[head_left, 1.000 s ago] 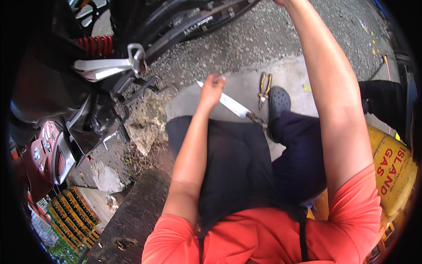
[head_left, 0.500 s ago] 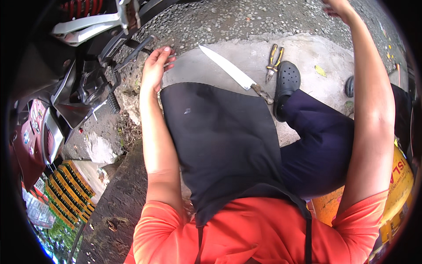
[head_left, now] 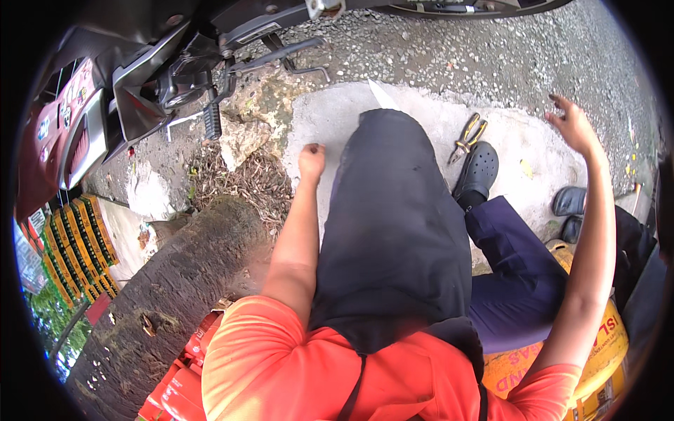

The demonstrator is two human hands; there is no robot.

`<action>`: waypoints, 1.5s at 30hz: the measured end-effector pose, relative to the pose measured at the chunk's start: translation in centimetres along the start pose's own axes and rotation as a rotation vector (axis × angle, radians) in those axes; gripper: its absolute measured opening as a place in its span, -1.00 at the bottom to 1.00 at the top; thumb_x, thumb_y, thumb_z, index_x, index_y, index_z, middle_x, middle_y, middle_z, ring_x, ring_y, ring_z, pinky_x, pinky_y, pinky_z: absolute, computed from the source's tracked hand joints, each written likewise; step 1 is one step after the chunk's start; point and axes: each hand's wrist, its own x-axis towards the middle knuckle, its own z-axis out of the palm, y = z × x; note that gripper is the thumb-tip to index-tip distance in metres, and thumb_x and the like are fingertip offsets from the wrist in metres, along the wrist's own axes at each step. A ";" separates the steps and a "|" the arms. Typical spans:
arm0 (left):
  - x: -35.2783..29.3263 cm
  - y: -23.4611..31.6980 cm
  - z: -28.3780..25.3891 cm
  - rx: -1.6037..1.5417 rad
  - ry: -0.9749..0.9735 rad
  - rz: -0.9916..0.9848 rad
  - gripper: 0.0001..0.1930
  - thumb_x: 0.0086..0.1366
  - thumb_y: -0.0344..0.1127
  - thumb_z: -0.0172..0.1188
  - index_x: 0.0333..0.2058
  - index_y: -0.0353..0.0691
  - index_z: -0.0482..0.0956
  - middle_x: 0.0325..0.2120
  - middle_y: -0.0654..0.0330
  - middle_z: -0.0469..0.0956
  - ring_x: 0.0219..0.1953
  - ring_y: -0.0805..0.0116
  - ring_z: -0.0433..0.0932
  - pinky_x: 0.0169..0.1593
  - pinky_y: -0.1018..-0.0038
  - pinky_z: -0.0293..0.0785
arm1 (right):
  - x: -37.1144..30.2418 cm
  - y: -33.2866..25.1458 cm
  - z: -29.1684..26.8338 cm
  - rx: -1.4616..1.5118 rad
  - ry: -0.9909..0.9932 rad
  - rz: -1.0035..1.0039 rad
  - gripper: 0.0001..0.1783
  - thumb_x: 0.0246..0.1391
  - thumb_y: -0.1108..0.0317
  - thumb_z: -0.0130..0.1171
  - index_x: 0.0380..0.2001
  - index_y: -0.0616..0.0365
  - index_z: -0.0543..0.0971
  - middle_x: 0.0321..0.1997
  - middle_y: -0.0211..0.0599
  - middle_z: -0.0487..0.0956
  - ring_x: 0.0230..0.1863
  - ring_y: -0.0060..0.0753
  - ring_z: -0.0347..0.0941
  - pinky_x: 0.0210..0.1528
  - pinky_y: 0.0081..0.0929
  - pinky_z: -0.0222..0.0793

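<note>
- Head view, looking down: both hands are out and well apart, one on each side of the black apron (head_left: 400, 217), and neither one is on a tool.
- Left hand (head_left: 312, 163) is over the left part of the concrete slab (head_left: 540, 144), fingers curled in toward the palm. Can't tell if anything's tucked in there (it's small in the frame and the fingers hide the palm).
- Right hand (head_left: 574, 130) is held out to the far side, around where the slab meets the gravel (head_left: 449, 52). Fingers are loosely spread, thumb apart, nothing visible in it.
- Knife (head_left: 381, 97) is on the slab, just past the far end of the apron. Only the pointy bit of the blade shows, so no word on the handle.
- Pliers (head_left: 467, 139) with yellow-and-black handles lie right beside the dark clog (head_left: 481, 167). Might be touching it, can't say.
- How far along? My read: both tools lie loose and neither is in use. I can't spot a cut piece or anything I'd call finished, so any use of them looks not yet under way.
- Around all that: motorcycle (head_left: 126, 91) upper left, yellow gas cylinder (head_left: 605, 351) lower right, dark shoes (head_left: 569, 202) by the slab's right edge.
</note>
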 end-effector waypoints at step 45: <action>-8.5 28.0 8.2 0.340 -0.754 0.871 -0.58 0.23 -0.10 0.22 -0.06 -0.31 0.57 -0.21 -0.06 0.64 -0.09 -0.02 0.60 0.00 0.22 0.48 | -11.6 -9.7 -4.5 0.201 -0.041 -0.284 -0.36 0.10 0.09 0.26 0.16 0.22 0.41 0.03 0.08 0.56 -0.03 0.06 0.55 0.01 -0.13 0.44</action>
